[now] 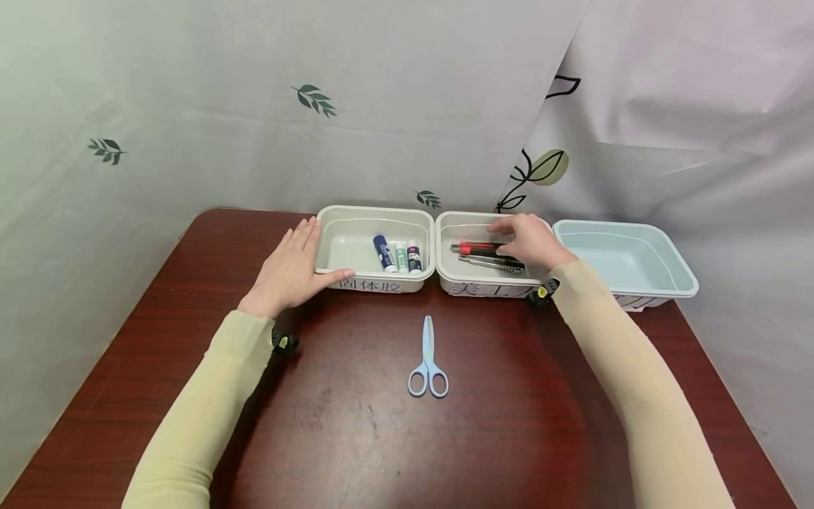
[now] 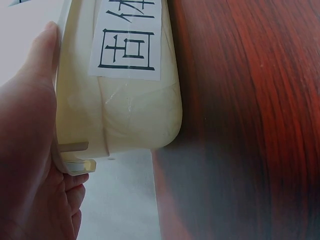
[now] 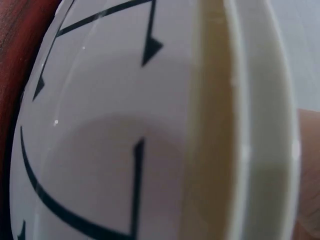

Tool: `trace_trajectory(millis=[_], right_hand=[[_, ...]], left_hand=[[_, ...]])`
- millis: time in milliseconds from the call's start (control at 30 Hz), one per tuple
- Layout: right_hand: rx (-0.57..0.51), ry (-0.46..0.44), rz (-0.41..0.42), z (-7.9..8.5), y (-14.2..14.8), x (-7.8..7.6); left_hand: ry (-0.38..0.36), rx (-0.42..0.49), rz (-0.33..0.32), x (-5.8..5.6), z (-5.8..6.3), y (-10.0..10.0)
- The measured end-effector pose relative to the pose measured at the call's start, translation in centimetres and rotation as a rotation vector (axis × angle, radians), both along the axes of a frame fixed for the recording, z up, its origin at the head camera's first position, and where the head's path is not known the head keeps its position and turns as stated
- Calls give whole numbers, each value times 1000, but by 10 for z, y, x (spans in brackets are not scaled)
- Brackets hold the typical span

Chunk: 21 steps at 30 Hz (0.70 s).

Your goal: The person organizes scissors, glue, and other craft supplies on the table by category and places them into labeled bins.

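Note:
My left hand (image 1: 289, 272) rests on the left corner of a white bin (image 1: 375, 276). Its fingers lie straight along the end, and the thumb (image 2: 42, 52) reaches over the front rim. Inside that bin lie several glue sticks (image 1: 384, 253). My right hand (image 1: 531, 240) reaches into the middle white bin (image 1: 453, 219), over the red and black utility knife (image 1: 473, 249). Its index finger and thumb are spread apart, the thumb right at the knives. A grey utility knife (image 1: 490, 264) lies in front. In the right wrist view, the bin's labelled wall hides most of this hand.
Light blue scissors (image 1: 428, 360) lie on the dark red table (image 1: 356, 438), handles toward me. A pale blue bin (image 1: 626, 258) stands at the right end of the row. Paper labels are stuck on the bin fronts. A patterned curtain (image 1: 222, 141) hangs behind the table.

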State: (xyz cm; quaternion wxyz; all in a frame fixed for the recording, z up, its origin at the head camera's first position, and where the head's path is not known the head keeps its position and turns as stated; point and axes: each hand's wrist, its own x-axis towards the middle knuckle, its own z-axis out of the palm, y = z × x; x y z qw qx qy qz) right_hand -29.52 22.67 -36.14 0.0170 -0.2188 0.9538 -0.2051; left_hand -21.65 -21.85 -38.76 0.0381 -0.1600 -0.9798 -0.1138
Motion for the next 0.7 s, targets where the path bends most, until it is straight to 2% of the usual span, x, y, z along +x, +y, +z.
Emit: trace_trajectory(millis=[333, 700], right_hand=[[-92, -42, 4, 15, -2, 10], [-183, 26, 13, 41, -6, 29]], left_hand=[[1, 4, 0, -1, -1, 0], [15, 13, 1, 0, 0, 0]])
